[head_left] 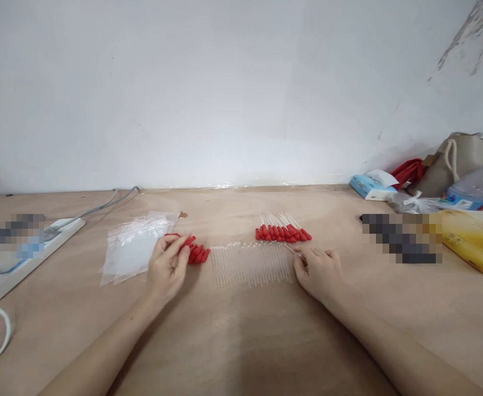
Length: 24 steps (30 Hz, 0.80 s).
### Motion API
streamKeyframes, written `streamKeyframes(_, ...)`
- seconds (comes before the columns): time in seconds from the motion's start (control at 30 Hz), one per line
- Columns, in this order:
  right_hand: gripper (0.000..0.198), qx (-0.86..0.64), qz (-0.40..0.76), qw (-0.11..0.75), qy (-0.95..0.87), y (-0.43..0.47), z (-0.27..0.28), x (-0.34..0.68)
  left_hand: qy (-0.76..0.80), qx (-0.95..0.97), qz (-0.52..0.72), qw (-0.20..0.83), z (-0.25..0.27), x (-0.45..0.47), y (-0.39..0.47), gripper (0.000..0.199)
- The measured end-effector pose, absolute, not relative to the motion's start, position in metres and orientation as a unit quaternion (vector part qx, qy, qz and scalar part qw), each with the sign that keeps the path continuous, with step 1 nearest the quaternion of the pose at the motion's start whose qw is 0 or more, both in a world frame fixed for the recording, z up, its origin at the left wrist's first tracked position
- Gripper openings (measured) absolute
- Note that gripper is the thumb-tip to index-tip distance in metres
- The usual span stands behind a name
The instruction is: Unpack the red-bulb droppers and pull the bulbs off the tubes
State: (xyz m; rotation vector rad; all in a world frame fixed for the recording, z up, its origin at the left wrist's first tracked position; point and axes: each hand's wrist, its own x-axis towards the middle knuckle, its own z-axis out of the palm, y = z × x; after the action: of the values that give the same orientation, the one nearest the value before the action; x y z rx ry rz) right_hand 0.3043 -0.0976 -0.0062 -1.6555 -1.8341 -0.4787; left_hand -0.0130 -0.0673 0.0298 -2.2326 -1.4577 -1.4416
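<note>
Near the small pile of red rubber bulbs [199, 254], my left hand [167, 267] is closed, its fingertips pinching a red rubber bulb [190, 240]. My right hand [317, 269] pinches a thin clear tube [289, 248] at the right end of a row. That row of clear dropper tubes [251, 265] lies side by side on the table between my hands. Just behind it rests a stack of droppers [282, 233], their red bulbs facing me and their thin stems pointing to the wall. Part of the loose bulb pile is hidden by my left fingers.
Clear zip bags [132, 250] lie left of my left hand on the wooden table [208, 341]. Farther left is a white power strip [39, 264] with a grey cable. A tissue pack [373, 186], a plastic bottle [480, 184] and a yellow packet [472, 239] sit at right.
</note>
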Motion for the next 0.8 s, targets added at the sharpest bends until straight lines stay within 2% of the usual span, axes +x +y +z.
streamKeyframes(0.23, 0.019, -0.601, -0.172, 0.307, -0.718, -0.098, -0.011, 0.299, -0.616, -0.636, -0.465, 0.005, 0.041, -0.064, -0.044, 0.027)
streamKeyframes(0.47, 0.018, -0.596, -0.154, 0.316, -0.722, -0.097, -0.012, 0.298, -0.617, -0.683, -0.391, 0.027, 0.037, -0.063, -0.037, 0.020)
streamKeyframes(0.8, 0.021, -0.594, -0.155, 0.306, -0.728, -0.097, -0.013, 0.298, -0.660, -0.676, -0.323, 0.049, 0.027, -0.078, -0.018, 0.026)
